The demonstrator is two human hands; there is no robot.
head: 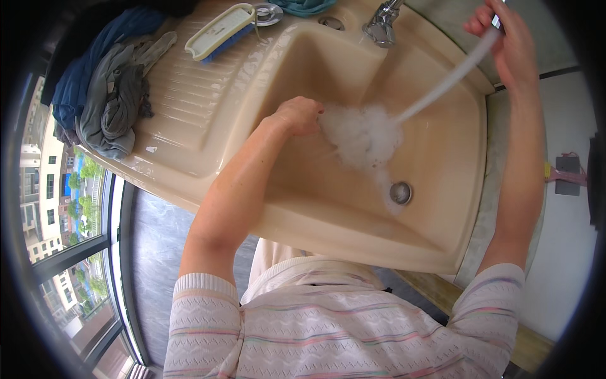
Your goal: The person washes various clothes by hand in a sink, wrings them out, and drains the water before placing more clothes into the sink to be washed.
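Note:
My right hand (511, 47) is raised at the upper right, its fingers closed around a chrome spray head (497, 21). A thick stream of water (445, 90) runs from it down into the beige sink basin (440, 156), striking a heap of white foam (364, 135). Beside the foam's left edge is my left hand (300, 115), low in the basin with its fingers curled down; foam and the hand itself hide whether it grips anything. A round metal drain strainer (401, 193) lies below the foam, with a thin trail of suds reaching it.
On the ribbed drainboard (184, 109) at the left lie a scrubbing brush (220, 33) with blue bristles and a pile of wet grey and blue cloths (113, 94). A chrome faucet (380, 26) and a metal drain cover (267, 14) are at the back. Teal fabric (303, 5) sits beside them.

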